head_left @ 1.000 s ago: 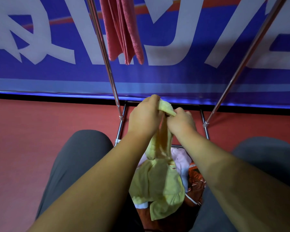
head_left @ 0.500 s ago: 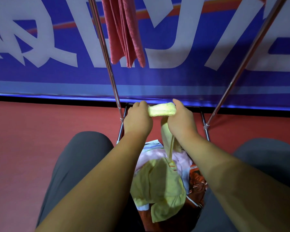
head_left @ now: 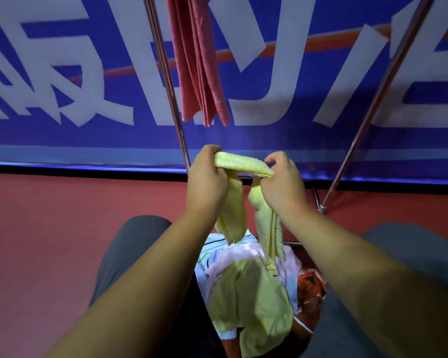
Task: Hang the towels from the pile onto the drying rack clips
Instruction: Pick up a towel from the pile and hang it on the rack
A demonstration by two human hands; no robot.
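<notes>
Both hands up in front of the rack (head_left: pixel 166 81), left hand (head_left: pixel 207 182) & right hand (head_left: pixel 282 184) each gripping an end of the yellow towel (head_left: pixel 241 164) stretched between them, rest hanging down to the pile (head_left: pixel 243 280) between the knees, red towel (head_left: pixel 199 60) hanging above.

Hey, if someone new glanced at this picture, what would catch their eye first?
At centre, the left hand and right hand hold a yellow towel stretched between them, above the pile. A pink towel hangs overhead beside the rack pole, before a blue banner.
</notes>
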